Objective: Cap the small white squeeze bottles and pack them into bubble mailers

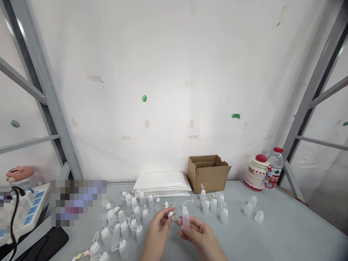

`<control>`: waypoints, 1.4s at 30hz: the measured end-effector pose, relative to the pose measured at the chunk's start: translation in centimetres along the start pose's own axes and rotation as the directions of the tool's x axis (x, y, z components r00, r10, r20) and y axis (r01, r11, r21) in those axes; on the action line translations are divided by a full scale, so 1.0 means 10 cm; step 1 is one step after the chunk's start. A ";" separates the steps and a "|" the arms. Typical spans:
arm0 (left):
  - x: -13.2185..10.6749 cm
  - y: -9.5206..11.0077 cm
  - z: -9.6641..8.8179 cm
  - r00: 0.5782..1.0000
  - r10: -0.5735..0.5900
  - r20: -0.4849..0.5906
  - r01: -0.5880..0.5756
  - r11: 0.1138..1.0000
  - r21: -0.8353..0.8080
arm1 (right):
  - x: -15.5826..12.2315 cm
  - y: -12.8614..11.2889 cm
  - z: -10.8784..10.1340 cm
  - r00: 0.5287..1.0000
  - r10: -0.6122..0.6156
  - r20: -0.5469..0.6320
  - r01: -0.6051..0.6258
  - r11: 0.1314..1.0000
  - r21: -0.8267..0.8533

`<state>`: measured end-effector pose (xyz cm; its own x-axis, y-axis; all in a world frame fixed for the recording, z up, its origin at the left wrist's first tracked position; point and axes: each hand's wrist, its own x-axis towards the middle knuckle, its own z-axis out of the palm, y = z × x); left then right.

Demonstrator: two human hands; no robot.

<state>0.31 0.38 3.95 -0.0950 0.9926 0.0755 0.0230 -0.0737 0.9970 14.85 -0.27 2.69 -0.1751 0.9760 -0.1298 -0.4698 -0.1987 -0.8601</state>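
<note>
My right hand point(200, 232) grips a small translucent plastic bottle point(185, 218), held upright with its narrow top pointing up. To its left, my left hand point(160, 229) pinches a small white cap point(170, 214) between thumb and fingers. The two hands are apart, low in the middle of the view. Beside my left hand stand many small white bottles with looped straps, among them one bottle point(145, 216) close to the fingers. Loose white caps with thin straps point(166, 205) lie just beyond my hands. A smaller group of bottles point(213, 205) stands to the right.
A stack of white envelopes point(162, 183) and an open cardboard box point(208, 175) sit against the wall. Clear cups point(259, 217), a patterned jar point(257, 173) and a water bottle point(276, 163) are at right. A black phone point(45, 243) and power strip point(32, 206) lie at left.
</note>
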 end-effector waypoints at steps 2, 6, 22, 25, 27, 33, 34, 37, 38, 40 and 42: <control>0.02 0.01 0.02 0.998 -0.058 0.016 0.060 0.987 -0.150 | 0.00 0.02 0.00 1.000 -0.004 0.009 0.005 0.998 -0.064; 0.02 0.03 0.03 0.990 -0.136 -0.025 0.121 0.941 -0.315 | 0.00 0.08 0.01 0.999 -0.040 0.005 0.040 0.984 -0.174; -0.08 0.15 0.06 0.992 0.083 0.097 -0.046 0.943 -0.328 | 0.04 0.25 -0.04 0.982 -0.186 -0.017 0.144 0.814 -0.563; -0.04 0.15 0.02 0.999 0.048 -0.017 -0.051 0.946 -0.321 | 0.00 0.19 -0.03 0.963 -0.268 -0.034 0.188 0.756 -0.628; -0.01 0.12 0.00 0.998 -0.027 -0.055 0.007 0.941 -0.339 | -0.02 0.15 -0.02 0.941 -0.333 -0.060 0.214 0.723 -0.657; 0.01 -0.08 0.01 0.999 0.003 0.046 -0.013 0.978 0.208 | -0.03 0.06 -0.04 0.916 -0.397 -0.057 0.267 0.710 -0.652; 0.00 -0.12 0.01 0.991 0.108 0.072 -0.128 0.909 0.396 | -0.02 0.05 -0.05 0.929 -0.368 -0.048 0.258 0.733 -0.630; -0.03 -0.17 -0.02 0.949 0.269 0.165 -0.306 0.656 0.690 | 0.00 0.01 -0.06 0.957 -0.291 -0.008 0.239 0.799 -0.552; -0.03 -0.18 -0.03 0.945 0.283 0.164 -0.313 0.637 0.704 | 0.01 0.00 -0.07 0.958 -0.285 0.005 0.244 0.810 -0.534; -0.03 -0.15 -0.03 0.946 0.298 0.125 -0.305 0.698 0.648 | 0.02 -0.02 -0.08 0.957 -0.289 0.035 0.266 0.817 -0.511; -0.04 -0.10 -0.03 0.960 0.266 0.092 -0.276 0.825 0.494 | 0.03 -0.01 -0.10 0.956 -0.285 0.062 0.278 0.826 -0.491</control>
<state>0.06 0.05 2.88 0.0069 0.9419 0.3360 0.5367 -0.2870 0.7935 15.69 0.08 2.27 -0.0868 0.9846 0.1517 -0.0119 0.1512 -0.9884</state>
